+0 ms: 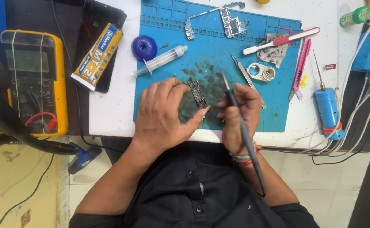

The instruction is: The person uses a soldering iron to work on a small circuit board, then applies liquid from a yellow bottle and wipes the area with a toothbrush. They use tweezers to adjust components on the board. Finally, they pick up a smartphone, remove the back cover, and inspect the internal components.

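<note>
Black shirt (185,190) fills the bottom of the view, nearest the camera, with two bare forearms reaching up to one white table (113,105). One blue mat (277,114) covers most of the table. One yellow meter (33,80) stands at the far left, off the table, with an orange glue tube (97,56) lying between it and the mat.

Left hand (163,114) rests on the mat's near edge, thumb and fingers pinched narrowly on one small dark board (197,93), held on edge above the mat's stained middle. Right hand (239,114) is closed around one iron (235,105), tip up, just right of the board; its dark cord trails down over the wrist.

Further up the mat lie one syringe (161,60), one blue cap (144,47), two more boards (231,21), one tweezers (246,78) and one toothbrush (282,40). One blue pen tool (328,109) lies well to the right.
</note>
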